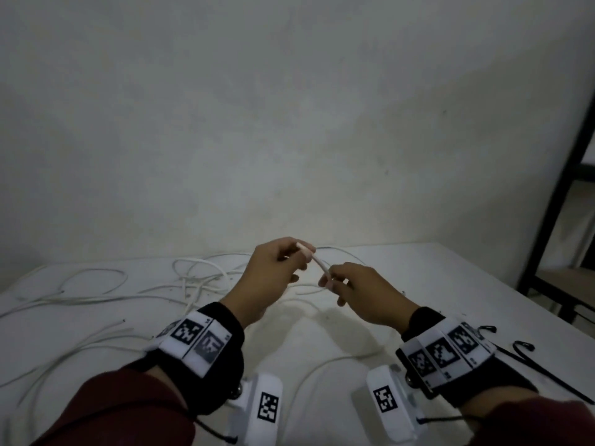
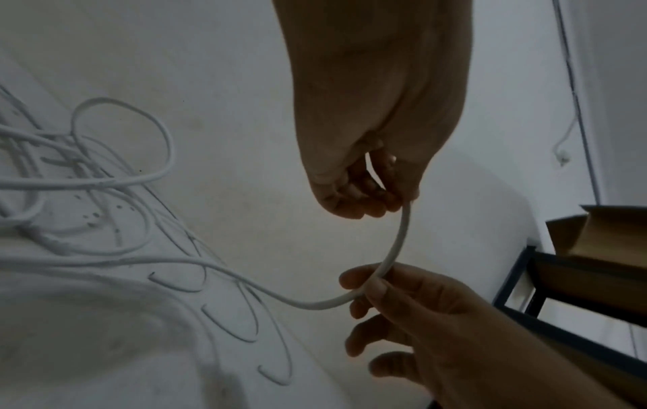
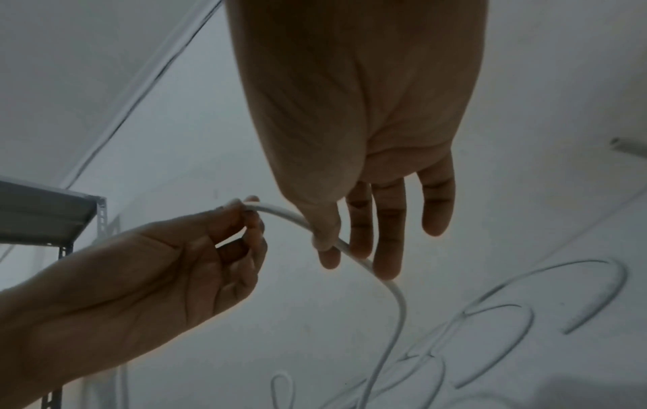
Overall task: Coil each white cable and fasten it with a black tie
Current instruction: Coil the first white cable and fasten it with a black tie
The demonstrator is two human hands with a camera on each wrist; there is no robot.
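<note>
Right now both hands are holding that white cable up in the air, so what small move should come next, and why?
Probably bend the first loop: the right hand should bring its stretch back to the left hand. The left hand pinches the white cable near its end, no coil exists yet, and the rest trails loose on the table. The black ties lie unused.

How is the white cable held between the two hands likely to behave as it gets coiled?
Probably springy rather than limp: the white cable holds a smooth arc between the left hand and right hand. Likely light, since a pinch carries it. Loose cables on the table keep curls, so coils may spring open.
</note>
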